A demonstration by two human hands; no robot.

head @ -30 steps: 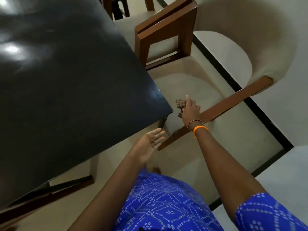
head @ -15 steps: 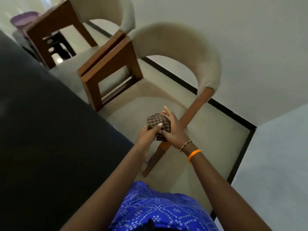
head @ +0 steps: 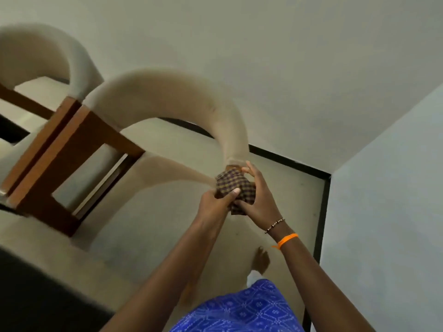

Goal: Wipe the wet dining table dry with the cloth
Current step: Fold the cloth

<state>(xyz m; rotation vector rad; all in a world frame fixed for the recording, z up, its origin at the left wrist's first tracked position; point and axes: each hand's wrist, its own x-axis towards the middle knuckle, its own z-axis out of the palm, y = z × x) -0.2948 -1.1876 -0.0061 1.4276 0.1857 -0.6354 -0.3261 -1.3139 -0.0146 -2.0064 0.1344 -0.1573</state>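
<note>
A small checked brown cloth (head: 231, 186), bunched up, sits between both my hands in mid-air over the chair's right side. My left hand (head: 215, 203) grips its lower left edge with the thumb on top. From the right, my right hand (head: 260, 200) cups it, fingers curled around the far side. Only a dark corner of the black dining table (head: 36, 300) shows at the lower left, well away from the cloth.
A beige upholstered chair (head: 167, 92) with wooden arms stands just beyond my hands; a second like it (head: 43, 51) is at the far left. A pale wall with a black skirting (head: 287, 156) runs behind, meeting another wall at the right. My bare foot (head: 261, 259) is on the floor.
My right hand lifted the cloth off the chair seat and my left hand joined it. The view swung right, so most of the table left the picture.
</note>
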